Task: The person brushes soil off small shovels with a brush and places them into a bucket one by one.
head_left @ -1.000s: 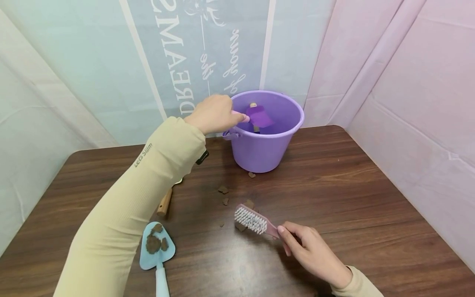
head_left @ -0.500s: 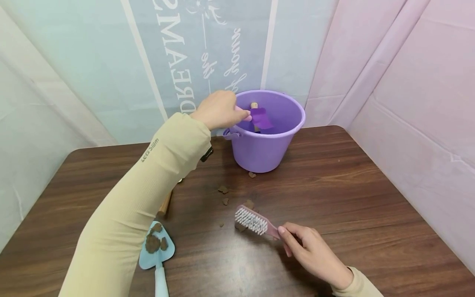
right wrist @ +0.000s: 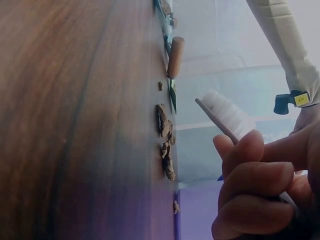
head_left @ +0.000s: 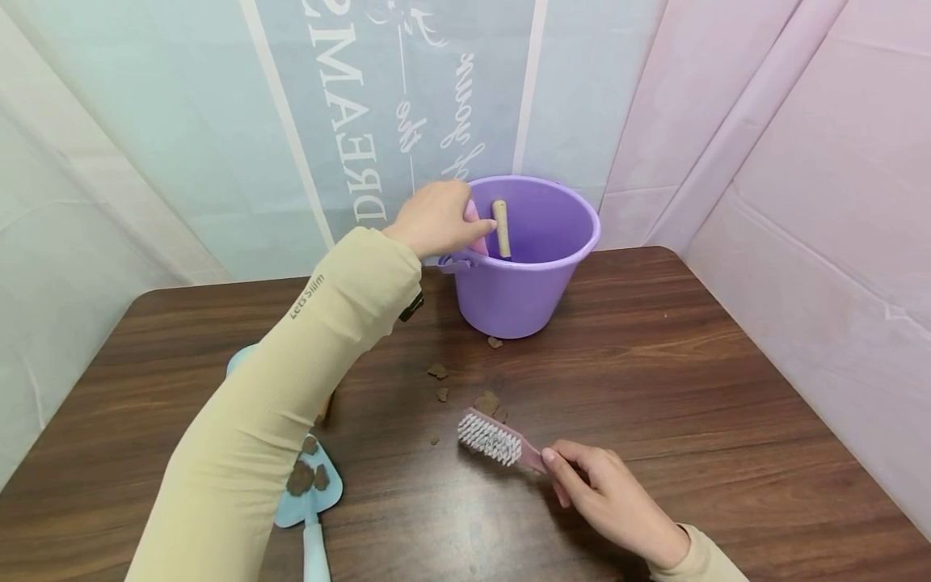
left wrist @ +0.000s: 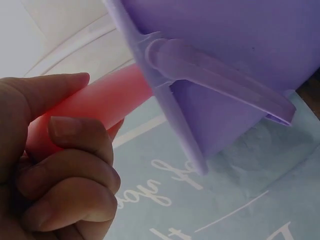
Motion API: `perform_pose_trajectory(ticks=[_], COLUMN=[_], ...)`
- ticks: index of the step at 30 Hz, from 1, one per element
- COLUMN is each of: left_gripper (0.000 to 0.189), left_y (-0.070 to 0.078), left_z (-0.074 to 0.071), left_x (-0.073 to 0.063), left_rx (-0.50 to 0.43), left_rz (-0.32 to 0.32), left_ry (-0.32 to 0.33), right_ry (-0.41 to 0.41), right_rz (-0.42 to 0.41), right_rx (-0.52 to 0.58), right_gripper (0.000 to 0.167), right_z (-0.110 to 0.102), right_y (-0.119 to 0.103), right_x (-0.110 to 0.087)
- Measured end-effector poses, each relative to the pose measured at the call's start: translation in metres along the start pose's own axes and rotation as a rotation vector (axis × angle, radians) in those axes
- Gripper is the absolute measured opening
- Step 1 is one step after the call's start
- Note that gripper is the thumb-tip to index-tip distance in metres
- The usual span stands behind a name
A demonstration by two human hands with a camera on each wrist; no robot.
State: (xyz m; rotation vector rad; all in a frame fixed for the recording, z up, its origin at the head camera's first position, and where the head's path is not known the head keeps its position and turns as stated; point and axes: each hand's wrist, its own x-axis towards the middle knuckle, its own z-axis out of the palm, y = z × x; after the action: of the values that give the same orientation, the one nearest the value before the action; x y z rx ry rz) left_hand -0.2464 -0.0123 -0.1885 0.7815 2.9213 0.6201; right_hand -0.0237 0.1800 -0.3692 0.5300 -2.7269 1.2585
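Over the left side of the purple bucket (head_left: 509, 299), my left hand (head_left: 436, 214) grips a pink handle (left wrist: 102, 102). This handle slopes across the rim into the bucket, so the shovel's blade is hidden. A pale wooden handle (head_left: 502, 228) leans inside the bucket. My right hand (head_left: 611, 501) holds a pink brush (head_left: 490, 440) by its handle, white bristles up, above the table. In the right wrist view the brush (right wrist: 225, 115) is clear of the tabletop. Brown crumbs (head_left: 486, 402) lie just beyond the brush head.
A light blue shovel (head_left: 316, 505) bearing brown lumps (head_left: 300, 478) lies at front left. Partly under the left sleeve (head_left: 291, 388) show a wooden handle (head_left: 324, 408) and another light blue piece (head_left: 238, 357). More crumbs (head_left: 437, 370) dot the table (head_left: 655, 364). Curtains stand behind.
My left hand has shifted slightly right and tipped the pink-handled shovel; its purple blade, visible before, is now out of sight. The right hand's brush has dipped slightly nearer me.
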Motion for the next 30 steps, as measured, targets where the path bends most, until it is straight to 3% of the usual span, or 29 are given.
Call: perform_pose_trajectory(ticks=[10,18,30], left_gripper=[0.022,0.017,0.032], left_y=[-0.002,-0.002,-0.009], left_z=[0.014,0.025,0.027], left_x=[0.007,0.012,0.01], left_rx=[-0.026,0.04,0.058], left_rz=[-0.005,-0.027,-0.046], left_ry=[-0.005,0.02,0.046], right_ry=[-0.032,-0.039,-0.037], right_rz=[-0.003,-0.003,-0.018], right_rx=[0.025,0.014,0.003], right_gripper=[0.032,0.029,0.029], right_z=[-0.001,-0.001,0.0], right_y=[0.001,0.001,0.0], right_x=[0.0,0.0,0.001])
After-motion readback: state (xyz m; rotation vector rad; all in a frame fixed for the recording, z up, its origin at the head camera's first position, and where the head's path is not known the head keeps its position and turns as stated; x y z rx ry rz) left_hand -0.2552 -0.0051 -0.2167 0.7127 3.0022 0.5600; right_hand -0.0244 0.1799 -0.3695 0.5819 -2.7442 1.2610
